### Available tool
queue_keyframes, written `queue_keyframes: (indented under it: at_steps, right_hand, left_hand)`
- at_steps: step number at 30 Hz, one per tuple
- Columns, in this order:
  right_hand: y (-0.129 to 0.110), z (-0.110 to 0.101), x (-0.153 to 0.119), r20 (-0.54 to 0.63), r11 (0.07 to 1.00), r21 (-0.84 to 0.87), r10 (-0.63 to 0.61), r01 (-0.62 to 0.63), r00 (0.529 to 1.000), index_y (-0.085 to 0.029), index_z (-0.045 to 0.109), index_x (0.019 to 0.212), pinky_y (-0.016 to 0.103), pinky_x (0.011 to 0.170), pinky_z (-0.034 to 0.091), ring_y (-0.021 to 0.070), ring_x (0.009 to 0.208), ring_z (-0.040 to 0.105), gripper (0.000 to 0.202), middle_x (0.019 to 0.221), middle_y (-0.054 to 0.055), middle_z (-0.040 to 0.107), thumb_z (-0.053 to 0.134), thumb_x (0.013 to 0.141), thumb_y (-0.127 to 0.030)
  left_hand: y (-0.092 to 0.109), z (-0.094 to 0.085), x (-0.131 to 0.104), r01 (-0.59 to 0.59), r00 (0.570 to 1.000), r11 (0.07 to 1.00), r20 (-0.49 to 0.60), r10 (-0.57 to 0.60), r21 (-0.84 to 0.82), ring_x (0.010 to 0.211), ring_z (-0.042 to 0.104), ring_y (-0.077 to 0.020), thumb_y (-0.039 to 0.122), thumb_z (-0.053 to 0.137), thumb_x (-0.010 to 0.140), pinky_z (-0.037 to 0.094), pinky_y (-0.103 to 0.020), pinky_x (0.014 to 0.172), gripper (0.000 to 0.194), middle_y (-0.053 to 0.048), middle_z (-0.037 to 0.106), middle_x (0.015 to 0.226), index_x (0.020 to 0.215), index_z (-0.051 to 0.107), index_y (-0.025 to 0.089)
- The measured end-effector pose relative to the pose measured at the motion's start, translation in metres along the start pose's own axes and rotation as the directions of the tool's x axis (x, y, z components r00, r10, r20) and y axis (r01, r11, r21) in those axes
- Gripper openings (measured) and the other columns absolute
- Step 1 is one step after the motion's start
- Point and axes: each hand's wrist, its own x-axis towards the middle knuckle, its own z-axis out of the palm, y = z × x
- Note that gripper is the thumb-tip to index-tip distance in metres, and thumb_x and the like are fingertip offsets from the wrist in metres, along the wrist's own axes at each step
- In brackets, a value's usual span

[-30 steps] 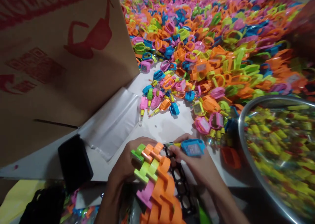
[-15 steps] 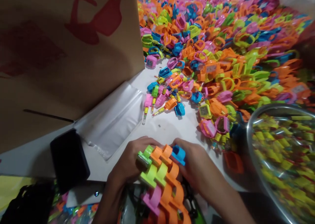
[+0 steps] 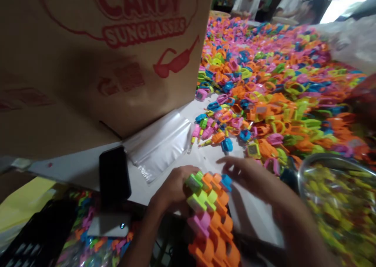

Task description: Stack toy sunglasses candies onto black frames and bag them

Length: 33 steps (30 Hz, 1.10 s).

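My left hand (image 3: 176, 184) is closed around the far end of a stack of plastic toy watches (image 3: 216, 222), nested in orange, green, pink and blue, which hangs toward me over the table's edge. Its fingertips are hidden behind the stack. My right hand (image 3: 246, 175) hovers just right of the stack, its fingers stretched out and apart, with nothing visible in them. Beyond it lies a small group of toy watches (image 3: 217, 137), some with clear tubes banded in yellow. A large pile of loose toy watches (image 3: 273, 91) spreads behind.
A cardboard box (image 3: 141, 98) stands at the left, with a clear plastic bag (image 3: 163, 141) flat before it. A black phone (image 3: 114, 173) lies by the table edge. At the right is a metal bowl (image 3: 299, 177) of yellow-banded pieces. People (image 3: 289, 4) are at the far end.
My right hand has left the stack and moved right and forward, its fingers opening. My left hand still holds the stack. The camera view has tilted up and turned left.
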Motion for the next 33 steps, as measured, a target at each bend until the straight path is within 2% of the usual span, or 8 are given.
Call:
queue_keyframes:
  at_steps: [3,6,8,11,19,24,29,33]
  right_hand:
    - [-0.017,-0.005,0.05,-0.107,0.998,-0.06,-0.043,0.036,0.993,-0.02,0.076,0.095,0.027,0.06,0.041,0.0171,0.061,0.062,0.035,0.075,0.003,0.074,0.055,0.103,-0.047]
    - [-0.036,0.008,0.098,-0.101,0.954,-0.3,-0.028,-0.003,0.994,-0.019,0.07,0.071,0.029,0.056,0.031,0.0164,0.056,0.056,0.053,0.062,0.004,0.066,0.061,0.101,-0.061]
    - [-0.04,0.018,0.118,-0.099,0.892,-0.449,0.007,-0.051,0.995,-0.018,0.068,0.066,0.03,0.056,0.028,0.0166,0.058,0.055,0.052,0.064,0.006,0.066,0.071,0.097,-0.06]
    - [-0.035,0.023,0.125,-0.08,0.872,-0.477,0.083,-0.111,0.993,-0.017,0.071,0.07,0.03,0.056,0.027,0.0167,0.06,0.057,0.042,0.069,0.008,0.07,0.079,0.092,-0.052]
    - [-0.027,0.019,0.099,-0.151,0.876,-0.409,0.211,-0.256,0.966,-0.017,0.08,0.085,0.029,0.058,0.033,0.0203,0.072,0.067,0.015,0.083,0.011,0.078,0.075,0.087,-0.032]
    - [-0.014,-0.005,0.058,-0.147,0.904,-0.324,0.242,-0.278,0.959,-0.018,0.071,0.069,0.027,0.052,0.031,0.0157,0.058,0.062,0.02,0.065,0.005,0.07,0.072,0.088,-0.026]
    - [0.008,-0.002,-0.013,-0.136,0.948,0.138,0.304,-0.286,0.943,-0.02,0.063,0.078,0.023,0.044,0.039,0.0141,0.042,0.059,0.019,0.059,-0.001,0.065,0.061,0.091,-0.035]
    - [0.021,0.03,-0.053,-0.036,0.797,0.553,0.313,-0.242,0.949,-0.021,0.06,0.09,0.023,0.036,0.037,0.0123,0.039,0.058,0.021,0.075,-0.002,0.07,0.065,0.082,-0.04]
  left_hand:
    - [0.0,-0.001,0.0,-0.049,0.999,0.998,-0.002,0.049,0.031,0.077,0.063,-0.0183,0.015,0.069,0.073,0.045,-0.027,0.07,0.006,0.0,0.07,0.081,0.078,0.068,0.018]
    - [0.001,-0.003,0.001,-0.09,0.996,0.995,-0.005,0.091,0.051,0.078,0.063,-0.0183,0.014,0.065,0.073,0.044,-0.027,0.07,0.006,0.0,0.068,0.08,0.075,0.064,0.019]
    - [0.001,-0.003,0.001,-0.103,0.995,0.993,-0.001,0.103,0.055,0.079,0.063,-0.019,0.015,0.064,0.073,0.045,-0.028,0.072,0.006,-0.001,0.068,0.081,0.077,0.065,0.019]
    - [-0.001,-0.003,0.0,-0.089,0.996,0.995,0.009,0.088,0.035,0.08,0.066,-0.0202,0.017,0.067,0.073,0.048,-0.028,0.074,0.011,-0.002,0.072,0.085,0.083,0.071,0.018]
    - [0.0,-0.002,0.001,-0.017,0.999,0.999,0.04,0.018,-0.035,0.09,0.07,-0.0233,0.016,0.066,0.074,0.053,-0.029,0.078,0.021,-0.005,0.077,0.095,0.092,0.077,0.017]
    - [0.0,-0.002,0.0,-0.01,0.999,0.998,0.047,0.013,-0.064,0.084,0.067,-0.0204,0.016,0.065,0.075,0.051,-0.026,0.072,0.015,-0.003,0.073,0.087,0.088,0.073,0.015]
    - [0.0,-0.004,-0.002,-0.01,0.998,0.997,0.068,0.016,-0.077,0.076,0.064,-0.0178,0.015,0.073,0.067,0.049,-0.023,0.066,0.019,-0.001,0.07,0.081,0.086,0.069,0.015]
    - [-0.003,0.001,-0.004,0.032,0.998,0.991,0.05,-0.025,-0.133,0.074,0.065,-0.0178,0.015,0.074,0.068,0.048,-0.024,0.063,0.019,-0.001,0.07,0.081,0.086,0.068,0.015]
